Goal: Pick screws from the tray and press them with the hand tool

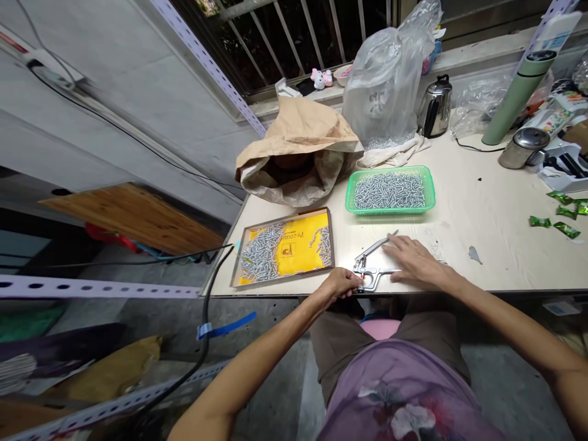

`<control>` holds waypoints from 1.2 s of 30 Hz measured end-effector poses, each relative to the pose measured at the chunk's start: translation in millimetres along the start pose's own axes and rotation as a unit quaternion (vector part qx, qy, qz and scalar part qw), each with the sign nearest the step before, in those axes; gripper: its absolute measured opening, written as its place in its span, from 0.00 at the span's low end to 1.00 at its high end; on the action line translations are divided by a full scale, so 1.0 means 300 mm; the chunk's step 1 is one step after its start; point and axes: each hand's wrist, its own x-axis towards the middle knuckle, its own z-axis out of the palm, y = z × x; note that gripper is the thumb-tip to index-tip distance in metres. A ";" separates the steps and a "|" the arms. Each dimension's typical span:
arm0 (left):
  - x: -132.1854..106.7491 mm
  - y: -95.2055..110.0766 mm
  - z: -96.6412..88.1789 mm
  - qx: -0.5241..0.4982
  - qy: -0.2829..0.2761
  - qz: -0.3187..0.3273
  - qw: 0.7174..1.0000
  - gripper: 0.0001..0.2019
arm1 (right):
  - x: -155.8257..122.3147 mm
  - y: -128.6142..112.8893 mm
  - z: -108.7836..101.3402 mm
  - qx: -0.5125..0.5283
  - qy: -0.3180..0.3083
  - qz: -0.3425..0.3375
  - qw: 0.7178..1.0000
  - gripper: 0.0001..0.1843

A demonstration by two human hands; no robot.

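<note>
Silver hand pliers [374, 278] with a coil spring lie at the table's front edge, their two handles spread apart towards the right. At the jaw end my left hand [340, 283] is closed in a pinch; whatever is between its fingertips is too small to make out. A tiny red spot shows beside those fingertips. My right hand [416, 260] is open by the handle ends, fingers apart, fingertips close to the upper handle and thumb by the lower one. Left of the pliers, a shallow tray [331, 245] with a yellow lining holds two heaps of small metal pieces.
A green plastic basket [390, 211] full of small metal pieces stands behind the pliers. Further back are an open brown paper bag [298, 128], a clear plastic bag [379, 86], a steel kettle [436, 107] and a green flask [519, 101]. Green-wrapped sweets [566, 229] lie at right.
</note>
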 end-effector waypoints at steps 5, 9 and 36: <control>-0.012 0.009 0.007 -0.003 0.010 -0.008 1.000 0.18 | 0.095 0.060 -0.021 -0.021 -0.078 -0.031 0.996 0.56; -0.018 0.009 0.013 -0.005 0.015 -0.012 1.000 0.19 | 0.107 0.024 -0.049 -0.038 -0.076 -0.023 0.996 0.48; 0.089 0.179 0.077 0.461 0.072 0.377 0.800 0.21 | -0.048 -0.083 -0.048 -0.032 -0.017 0.070 0.997 0.10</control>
